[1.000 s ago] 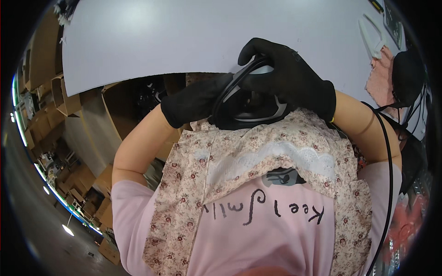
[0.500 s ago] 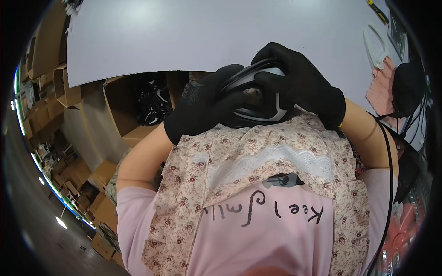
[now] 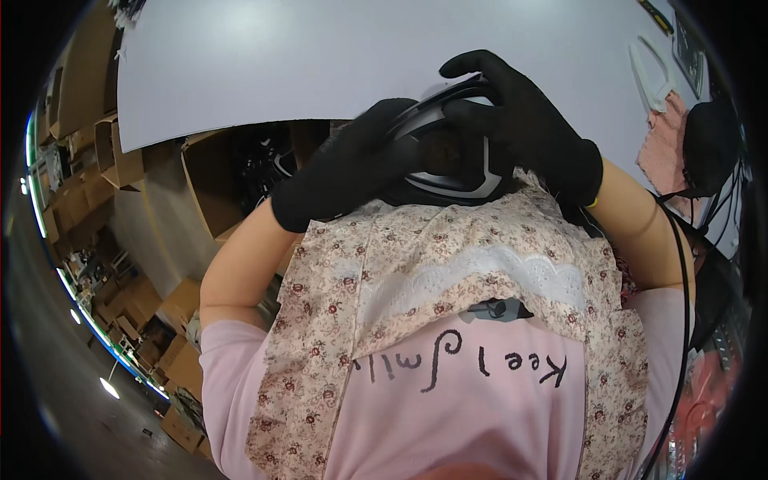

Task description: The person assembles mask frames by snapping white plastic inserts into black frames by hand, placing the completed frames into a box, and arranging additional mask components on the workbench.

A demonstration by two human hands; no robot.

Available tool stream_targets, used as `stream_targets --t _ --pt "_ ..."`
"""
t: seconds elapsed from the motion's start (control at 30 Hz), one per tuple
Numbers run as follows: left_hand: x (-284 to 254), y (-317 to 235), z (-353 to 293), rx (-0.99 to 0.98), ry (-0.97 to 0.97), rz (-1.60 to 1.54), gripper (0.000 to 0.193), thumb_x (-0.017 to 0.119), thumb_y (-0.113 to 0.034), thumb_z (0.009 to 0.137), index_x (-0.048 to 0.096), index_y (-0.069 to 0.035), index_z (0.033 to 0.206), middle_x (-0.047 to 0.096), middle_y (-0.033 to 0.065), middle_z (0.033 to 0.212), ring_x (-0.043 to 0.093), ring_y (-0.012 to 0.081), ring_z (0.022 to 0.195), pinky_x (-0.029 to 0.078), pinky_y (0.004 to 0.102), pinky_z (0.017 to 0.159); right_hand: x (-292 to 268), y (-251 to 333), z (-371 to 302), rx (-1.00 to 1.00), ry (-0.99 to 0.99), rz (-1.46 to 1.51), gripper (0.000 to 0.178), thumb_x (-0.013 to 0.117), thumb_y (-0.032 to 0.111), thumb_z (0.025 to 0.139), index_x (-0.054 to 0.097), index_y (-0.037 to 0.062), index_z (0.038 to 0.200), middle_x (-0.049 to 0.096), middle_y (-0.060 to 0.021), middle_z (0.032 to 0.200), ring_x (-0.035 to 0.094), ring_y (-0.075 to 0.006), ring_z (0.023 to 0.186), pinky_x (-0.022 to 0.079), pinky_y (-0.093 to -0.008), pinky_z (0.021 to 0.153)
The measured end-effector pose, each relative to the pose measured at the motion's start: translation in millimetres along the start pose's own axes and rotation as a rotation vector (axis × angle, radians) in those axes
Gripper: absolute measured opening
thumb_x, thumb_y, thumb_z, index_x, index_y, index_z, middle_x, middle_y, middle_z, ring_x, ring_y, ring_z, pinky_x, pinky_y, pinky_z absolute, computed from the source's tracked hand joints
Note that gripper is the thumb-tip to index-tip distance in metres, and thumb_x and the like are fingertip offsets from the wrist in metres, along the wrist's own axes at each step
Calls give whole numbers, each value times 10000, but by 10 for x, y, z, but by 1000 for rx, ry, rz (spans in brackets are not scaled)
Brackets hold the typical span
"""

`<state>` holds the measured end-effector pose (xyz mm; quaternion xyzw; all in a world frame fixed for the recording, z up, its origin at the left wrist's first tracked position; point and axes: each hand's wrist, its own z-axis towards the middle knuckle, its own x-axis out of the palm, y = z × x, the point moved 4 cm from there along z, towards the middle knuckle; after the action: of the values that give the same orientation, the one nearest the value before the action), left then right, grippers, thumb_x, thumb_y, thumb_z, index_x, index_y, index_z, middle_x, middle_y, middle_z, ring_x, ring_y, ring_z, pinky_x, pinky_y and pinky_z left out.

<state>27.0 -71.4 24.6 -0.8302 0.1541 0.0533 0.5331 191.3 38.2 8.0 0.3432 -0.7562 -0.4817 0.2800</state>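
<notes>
Both hands wear black gloves and hold one black plastic part with silver-grey trim [image 3: 482, 186] against the apron at the table's near edge. It has a curved, frame-like outline with a dark middle; its exact kind I cannot make out. Around its left side my left hand [image 3: 356, 164] is closed, its fingers partly lost against the black plastic. At the upper right my right hand [image 3: 520, 120] grips the rim, with the thumb on the inner side and a finger raised off the top edge. The part's underside is hidden.
Below the table [image 3: 264, 56] at left, an open cardboard box [image 3: 212, 192] holds several black parts. On the table's right lie a white-handled tool [image 3: 652, 72], a pink cloth [image 3: 664, 140], a yellow-black cutter [image 3: 656, 14] and a black item with cables [image 3: 710, 148].
Both hands and the part have moved slightly up, away from my body. A finger of my right hand has lifted from the rim, and my left hand has shifted along the left side.
</notes>
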Motion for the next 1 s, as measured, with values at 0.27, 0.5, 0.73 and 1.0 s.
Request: stream_targets --t 0.27,0.5,0.73,1.0 --pt "9 356 -67 -294 413 -1099 605 431 -413 1044 346 -55 1525 501 183 1424 480 232 1319 398 368 1113 -163 59 -32 0 247 -115 358 704 236 897 550 16 1133 660 -80 849 589 -103 583 477 -254 524" --pt "21 459 211 216 488 -84 488 477 -343 1054 496 20 1379 637 101 1233 640 146 1028 538 309 913 -33 188 -146 135 289 -254 374 702 165 878 533 36 1186 625 -77 999 621 -102 803 520 -253 640" --pt "216 492 45 -342 529 -1182 403 506 -300 1040 543 -7 1313 648 93 1198 639 154 1044 531 325 938 13 48 -206 109 31 -162 651 804 226 803 450 59 1323 598 -79 1037 561 -96 754 475 -245 587" --pt "282 302 -29 -386 438 -1027 494 551 -380 982 544 -50 1349 631 126 1221 635 228 1080 546 404 940 47 41 -179 -58 -51 -240 567 800 209 783 480 36 1218 601 -93 1020 566 -133 834 505 -287 701"
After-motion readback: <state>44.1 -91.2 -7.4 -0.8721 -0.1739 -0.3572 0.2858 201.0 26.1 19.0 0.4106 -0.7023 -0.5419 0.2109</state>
